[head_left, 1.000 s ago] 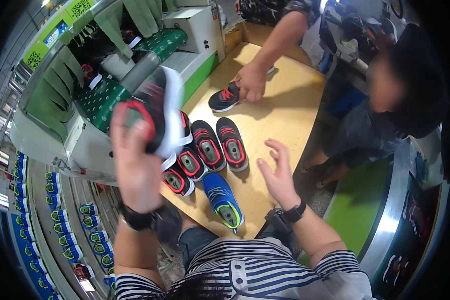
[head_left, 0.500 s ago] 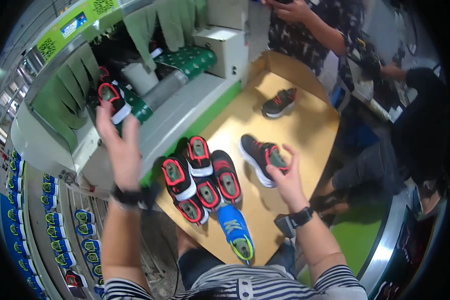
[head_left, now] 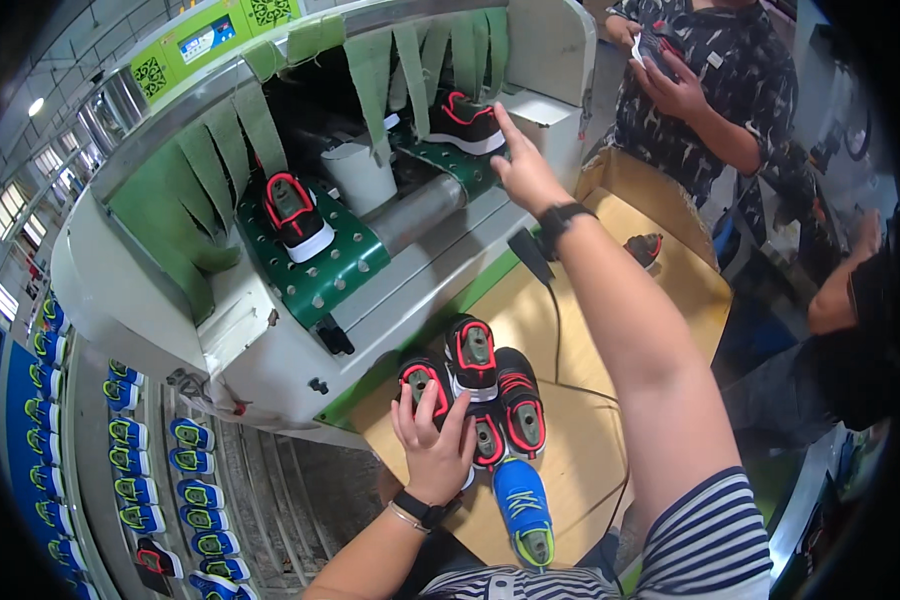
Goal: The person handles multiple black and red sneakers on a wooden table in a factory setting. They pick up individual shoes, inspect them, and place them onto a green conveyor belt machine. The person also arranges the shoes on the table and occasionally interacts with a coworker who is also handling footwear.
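Note:
My right hand point(head_left: 530, 178) reaches across to the machine's right-hand belt, fingers apart. Its index fingertip is beside a black sneaker point(head_left: 467, 124) with red trim and a white sole; whether they touch is unclear. My left hand point(head_left: 433, 450) lies over the group of shoes on the wooden table, fingers spread across a black-and-red sneaker point(head_left: 420, 383) and partly hiding others. Beside it stand another black-and-red sneaker point(head_left: 473, 355) and one with red laces point(head_left: 523, 405). A blue sneaker point(head_left: 523, 507) with a lime collar points its heel toward me.
On the left green belt point(head_left: 345, 275) stands a black-and-red sneaker point(head_left: 296, 220). Green flaps point(head_left: 195, 200) hang over the machine opening. A dark cable point(head_left: 560, 350) crosses the table point(head_left: 580, 460). Blue shoes point(head_left: 140, 490) line racks at left. Across the table, a person point(head_left: 715, 90) handles a shoe.
My right hand has left the table and moved up to the right belt; the sneaker it held is no longer there. My left hand has come down from the left belt onto the grouped shoes.

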The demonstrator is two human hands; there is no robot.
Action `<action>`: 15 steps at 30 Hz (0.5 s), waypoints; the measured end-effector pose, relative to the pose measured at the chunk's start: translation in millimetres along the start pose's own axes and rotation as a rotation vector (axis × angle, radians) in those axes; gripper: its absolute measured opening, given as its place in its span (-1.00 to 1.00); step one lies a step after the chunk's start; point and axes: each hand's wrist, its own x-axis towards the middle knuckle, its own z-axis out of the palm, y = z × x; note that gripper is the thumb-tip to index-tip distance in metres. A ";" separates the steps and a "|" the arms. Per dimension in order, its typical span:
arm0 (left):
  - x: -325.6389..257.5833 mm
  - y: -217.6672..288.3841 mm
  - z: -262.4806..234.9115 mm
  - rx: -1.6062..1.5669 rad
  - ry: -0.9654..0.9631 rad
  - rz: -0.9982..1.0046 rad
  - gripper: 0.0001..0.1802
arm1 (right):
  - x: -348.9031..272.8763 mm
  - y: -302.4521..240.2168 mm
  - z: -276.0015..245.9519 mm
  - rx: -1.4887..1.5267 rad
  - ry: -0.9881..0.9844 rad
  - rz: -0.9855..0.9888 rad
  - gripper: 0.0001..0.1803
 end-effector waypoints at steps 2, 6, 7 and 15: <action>-2.9 -2.0 -0.8 0.012 0.022 -0.016 -0.47 | -52.6 4.1 2.3 0.249 -0.141 -0.147 -0.23; 0.3 2.3 -2.8 -0.021 0.029 -0.041 -0.52 | -234.8 -14.6 -79.7 0.028 -0.875 -0.042 -0.28; 0.9 3.6 -3.4 -0.037 0.029 -0.050 -0.51 | -280.1 -11.4 -94.7 0.077 -0.868 0.033 -0.25; -18.1 -3.3 3.9 -0.172 0.205 -0.296 0.18 | -496.1 -25.7 -93.5 -0.351 -0.701 0.268 -0.05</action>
